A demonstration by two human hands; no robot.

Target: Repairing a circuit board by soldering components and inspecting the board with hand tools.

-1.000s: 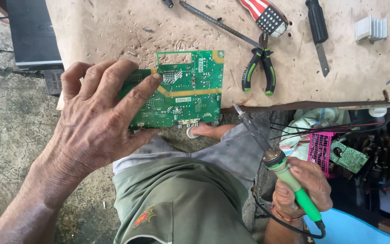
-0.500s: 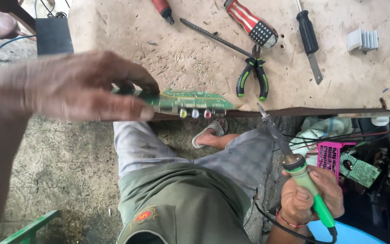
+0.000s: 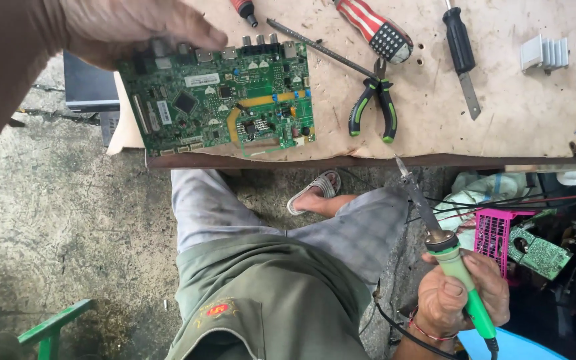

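A green circuit board (image 3: 215, 100) lies component side up on the brown workbench (image 3: 515, 113), near its front left corner. My left hand (image 3: 128, 27) reaches over the board's far left edge and grips it there; the hand is blurred. My right hand (image 3: 455, 300) is low beside my knee, closed around a soldering iron (image 3: 460, 270) with a green handle. The iron's tip points up toward the bench's front edge, apart from the board.
On the bench lie green-handled pliers (image 3: 371, 110), a thin metal rod (image 3: 315, 43), a striped-handle screwdriver (image 3: 375, 27), a black-handled screwdriver (image 3: 460, 40) and a finned heat sink (image 3: 545, 53). A pink basket (image 3: 495, 233) and small board (image 3: 538, 250) sit below right.
My left hand has turned the board over, from solder side through edge-on to component side up, and set it flat on the bench farther back. The soldering iron stayed low on the right.
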